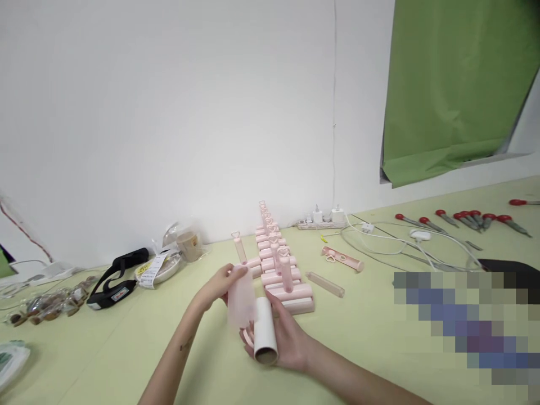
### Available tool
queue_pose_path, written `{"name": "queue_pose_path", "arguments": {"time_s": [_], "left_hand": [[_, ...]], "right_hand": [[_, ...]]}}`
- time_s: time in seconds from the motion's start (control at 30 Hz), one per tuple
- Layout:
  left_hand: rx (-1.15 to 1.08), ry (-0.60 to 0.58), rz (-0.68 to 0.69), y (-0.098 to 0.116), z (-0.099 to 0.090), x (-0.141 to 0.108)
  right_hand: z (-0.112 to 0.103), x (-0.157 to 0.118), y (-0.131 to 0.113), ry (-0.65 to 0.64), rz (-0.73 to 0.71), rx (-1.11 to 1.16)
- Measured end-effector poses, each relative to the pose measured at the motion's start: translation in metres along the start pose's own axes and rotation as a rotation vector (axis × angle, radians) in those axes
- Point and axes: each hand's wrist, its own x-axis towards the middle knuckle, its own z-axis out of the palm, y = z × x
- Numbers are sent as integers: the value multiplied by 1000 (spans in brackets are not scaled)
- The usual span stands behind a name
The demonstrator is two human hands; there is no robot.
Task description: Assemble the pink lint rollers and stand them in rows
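Observation:
My left hand (223,284) pinches the top of a pale pink, translucent flat piece (241,298), whose exact kind I cannot make out. My right hand (291,337) is wrapped around a white hollow tube (265,326), its open end facing me. The pink piece is right beside the tube, and a pink loop (248,336) shows near my right fingers. Just beyond my hands lies a row of pink cylinders (291,291), with several upright clear-pink tubes with heart-shaped tops (286,270) standing along it. Another such heart-topped tube (239,249) stands to the left.
Right of the row lie a clear tube (324,284) and a pink tube with a heart loop (342,259). A power strip (321,223), white cables (392,247) and red-knobbed tools (476,219) are farther right. A black strap (112,292) and bagged cup (189,246) sit left.

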Motion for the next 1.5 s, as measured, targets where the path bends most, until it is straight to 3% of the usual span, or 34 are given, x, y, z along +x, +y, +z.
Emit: {"name": "queue_pose_path", "arguments": {"time_s": [0.13,0.23,0.3,0.4,0.5,0.6,0.7,0.8,0.9,1.0,1.17,1.4,1.47,1.5], "left_hand": [[-263,250,102,-30,-25,-6],[-403,383,147,-69,-23,-16],[-366,365,190,-94,-8,-26],[-297,192,220,-114,19,-40],[-154,132,180,-105,36,-47],[-101,199,312,-74,41,-42],[-284,15,388,-44,51,-32],[-521,-146,285,-30,64,-24],[-721,-106,244,-32,70,-23],[-723,-17,281,-38,68,-25],[-607,-203,287,-42,67,-36],[-409,-185,450,-43,64,-41],[-370,-98,513,-44,59,-39],[-348,2,561,-45,56,-38]], "right_hand": [[1,-3,1,57,44,-56],[9,-9,0,8,-109,-234],[18,-16,-4,-44,-299,-360],[31,-28,-13,-49,-495,-468],[36,-34,-21,-2,-548,-493],[35,-35,-23,12,-508,-528],[34,-33,-18,18,-478,-583],[35,-30,-13,71,-527,-627],[35,-29,-11,121,-510,-674],[33,-28,-9,149,-349,-729],[32,-28,-3,145,-239,-743],[32,-31,-5,112,-250,-787],[31,-30,-8,124,-280,-706],[31,-30,-10,134,-310,-649]]}}
